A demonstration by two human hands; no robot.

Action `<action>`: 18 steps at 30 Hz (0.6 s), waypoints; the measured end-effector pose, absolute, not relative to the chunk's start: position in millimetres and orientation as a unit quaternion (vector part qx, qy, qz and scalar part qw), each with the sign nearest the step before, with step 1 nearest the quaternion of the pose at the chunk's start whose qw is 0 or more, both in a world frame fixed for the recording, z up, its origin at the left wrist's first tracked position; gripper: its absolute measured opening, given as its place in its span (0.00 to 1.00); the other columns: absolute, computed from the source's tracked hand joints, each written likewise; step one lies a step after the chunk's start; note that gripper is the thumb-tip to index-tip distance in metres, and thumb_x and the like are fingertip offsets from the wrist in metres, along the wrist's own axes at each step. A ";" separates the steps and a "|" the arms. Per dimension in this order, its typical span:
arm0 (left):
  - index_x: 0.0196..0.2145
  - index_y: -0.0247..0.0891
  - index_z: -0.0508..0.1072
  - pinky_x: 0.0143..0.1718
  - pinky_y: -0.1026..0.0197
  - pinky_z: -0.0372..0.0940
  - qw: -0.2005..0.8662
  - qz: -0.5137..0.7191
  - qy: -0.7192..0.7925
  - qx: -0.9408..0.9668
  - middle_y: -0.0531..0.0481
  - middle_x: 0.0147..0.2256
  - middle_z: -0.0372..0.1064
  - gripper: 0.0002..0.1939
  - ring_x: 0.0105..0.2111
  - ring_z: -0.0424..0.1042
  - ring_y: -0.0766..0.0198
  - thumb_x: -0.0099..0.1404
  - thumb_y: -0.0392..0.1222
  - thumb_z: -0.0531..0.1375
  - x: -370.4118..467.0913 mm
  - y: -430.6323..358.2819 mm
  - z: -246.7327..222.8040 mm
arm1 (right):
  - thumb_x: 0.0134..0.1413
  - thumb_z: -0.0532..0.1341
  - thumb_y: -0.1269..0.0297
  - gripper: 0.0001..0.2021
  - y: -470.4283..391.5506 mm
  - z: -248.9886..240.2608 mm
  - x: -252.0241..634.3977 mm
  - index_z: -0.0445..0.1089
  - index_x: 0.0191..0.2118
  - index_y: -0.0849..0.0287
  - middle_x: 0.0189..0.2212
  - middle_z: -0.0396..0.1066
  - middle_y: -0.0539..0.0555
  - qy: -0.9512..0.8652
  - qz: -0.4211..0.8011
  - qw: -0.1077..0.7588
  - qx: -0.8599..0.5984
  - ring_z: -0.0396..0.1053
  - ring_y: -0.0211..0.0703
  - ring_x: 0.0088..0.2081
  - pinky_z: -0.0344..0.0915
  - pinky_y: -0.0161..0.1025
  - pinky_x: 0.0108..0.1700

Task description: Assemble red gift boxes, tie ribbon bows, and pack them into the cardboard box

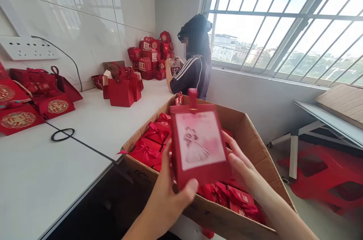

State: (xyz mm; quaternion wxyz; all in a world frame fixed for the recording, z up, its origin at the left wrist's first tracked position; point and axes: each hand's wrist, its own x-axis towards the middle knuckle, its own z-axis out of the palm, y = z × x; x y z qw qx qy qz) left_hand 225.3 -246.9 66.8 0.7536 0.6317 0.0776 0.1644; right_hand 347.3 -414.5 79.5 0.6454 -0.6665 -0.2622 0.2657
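Between my two hands is a red gift box (198, 141), slightly blurred, with a pale pink picture of a couple on its front and a strap on top. My left hand (172, 190) grips its left side, thumb across the lower front edge. On the right side, my right hand (241, 160) presses against it, fingers partly behind. Below and behind it stands an open cardboard carton (256, 137), holding several red boxes with ribbon bows (147, 151). The held box hides part of the carton's contents.
Red gift bags (121, 92) and patterned red boxes (56, 106) stand on the white table (93, 126), near a black ring (62, 134). A person (194, 62) handles a box beside a stack of red boxes (151, 56). A red stool (320, 175) is at right.
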 end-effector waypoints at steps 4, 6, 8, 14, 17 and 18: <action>0.65 0.45 0.36 0.50 0.52 0.66 0.493 0.201 -0.005 0.846 0.41 0.60 0.54 0.47 0.56 0.61 0.50 0.57 0.51 0.61 224.7 -227.8 47.9 | 0.43 0.68 0.56 0.30 -415.6 80.4 376.9 0.64 0.53 0.59 0.49 0.70 0.60 -0.188 0.382 0.660 -0.619 0.70 0.53 0.48 0.68 0.46 0.49; 0.64 0.41 0.43 0.50 0.49 0.63 0.310 0.281 0.015 0.908 0.38 0.59 0.56 0.45 0.57 0.60 0.48 0.57 0.55 0.60 223.9 -220.1 34.1 | 0.49 0.64 0.59 0.25 -409.1 85.1 393.9 0.63 0.53 0.61 0.42 0.74 0.60 -0.119 0.377 0.698 -0.596 0.74 0.51 0.42 0.73 0.44 0.43; 0.60 0.37 0.56 0.51 0.50 0.61 0.164 0.343 0.018 0.925 0.40 0.54 0.64 0.36 0.52 0.65 0.50 0.58 0.54 0.59 223.4 -217.2 18.6 | 0.57 0.56 0.61 0.21 -397.8 91.2 412.1 0.61 0.55 0.62 0.36 0.76 0.58 -0.056 0.361 0.740 -0.564 0.76 0.46 0.33 0.75 0.40 0.36; 0.40 0.41 0.72 0.46 0.59 0.53 0.086 0.386 -0.027 0.918 0.54 0.36 0.74 0.14 0.35 0.69 0.63 0.60 0.49 0.56 225.3 -220.8 -7.1 | 0.64 0.44 0.56 0.23 -365.9 93.9 437.6 0.55 0.58 0.64 0.35 0.76 0.61 0.023 0.428 0.771 -0.471 0.76 0.41 0.28 0.72 0.29 0.22; 0.40 0.41 0.73 0.46 0.59 0.51 0.080 0.393 -0.022 0.916 0.53 0.36 0.74 0.14 0.35 0.68 0.63 0.61 0.50 0.55 226.7 -219.9 -7.5 | 0.63 0.47 0.54 0.22 -360.3 89.1 430.8 0.58 0.56 0.62 0.38 0.75 0.60 0.005 0.454 0.751 -0.479 0.76 0.42 0.31 0.69 0.27 0.20; 0.40 0.41 0.73 0.46 0.59 0.51 0.078 0.395 -0.019 0.915 0.53 0.36 0.74 0.14 0.35 0.68 0.63 0.61 0.50 0.55 226.9 -219.5 -7.7 | 0.61 0.48 0.53 0.22 -358.3 87.5 429.6 0.59 0.54 0.62 0.38 0.74 0.60 -0.012 0.452 0.745 -0.490 0.76 0.43 0.32 0.70 0.28 0.21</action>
